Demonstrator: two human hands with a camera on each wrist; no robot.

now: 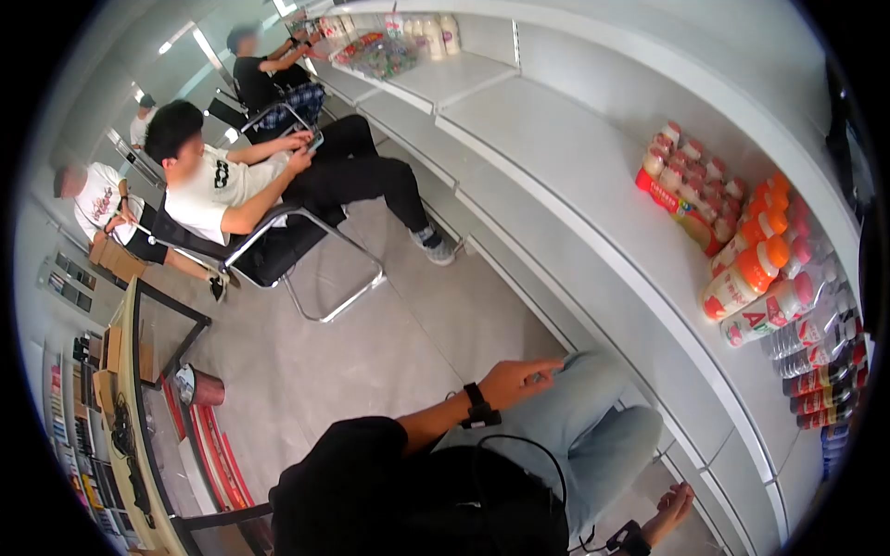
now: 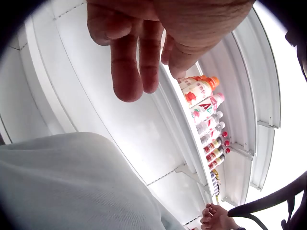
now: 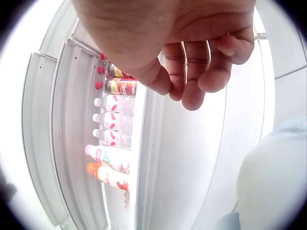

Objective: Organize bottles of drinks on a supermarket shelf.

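Observation:
My left hand [image 1: 519,382] rests by the knee of the light blue jeans [image 1: 593,394] in the head view, its fingers loose with nothing in them. In the left wrist view the same hand [image 2: 144,43] hangs over white shelving. My right hand [image 1: 672,510] is low beside the other knee, empty, palm turned up. Its fingers [image 3: 193,96] are loosely bent in the right wrist view. Neither hand touches the orange-capped bottles [image 1: 746,278] or the wrapped pack of small bottles [image 1: 691,185] on the shelf.
White shelves [image 1: 556,157] run along the right, with clear and red-labelled bottles [image 1: 820,380] at the far end. A seated person [image 1: 232,185] holds a phone on the left; others are behind. A metal bin [image 1: 202,385] stands beside a black-framed table.

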